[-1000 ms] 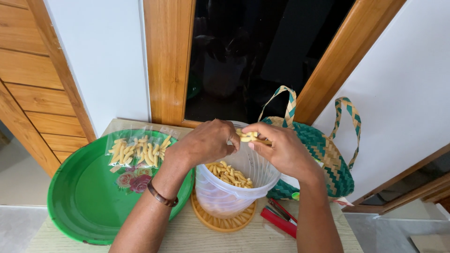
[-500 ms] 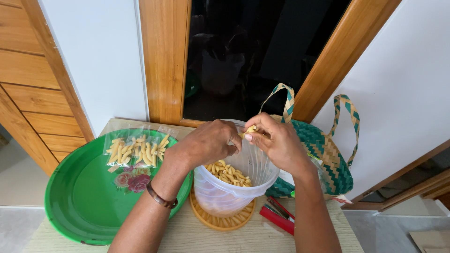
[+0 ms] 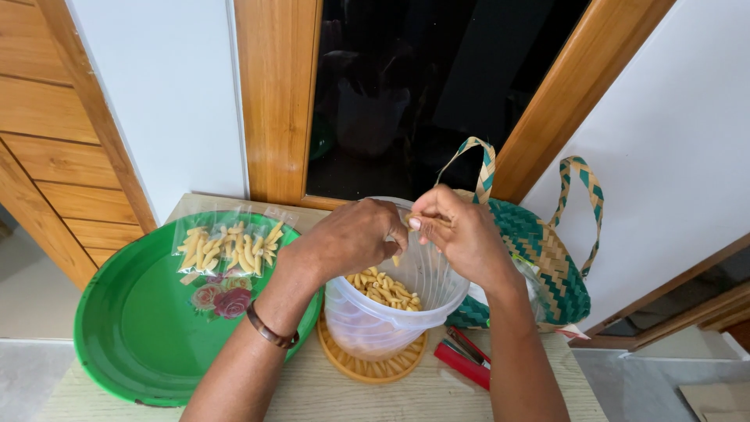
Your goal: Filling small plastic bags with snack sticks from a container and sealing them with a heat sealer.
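just above the clear tub (image 3: 391,309), left hand (image 3: 351,238) is clenched. right hand (image 3: 461,234) pinches a small clear packet (image 3: 426,221).

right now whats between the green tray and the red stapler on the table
In the head view, the clear plastic tub of yellow snack sticks, standing on its orange lid, sits between the green tray and the red stapler.

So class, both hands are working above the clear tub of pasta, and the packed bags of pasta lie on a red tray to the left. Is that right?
Not quite: the tray is green, not red, as the head view shows. The rest holds: the left hand and right hand work above the clear tub of pasta, and the packed bags lie on the tray to the left.
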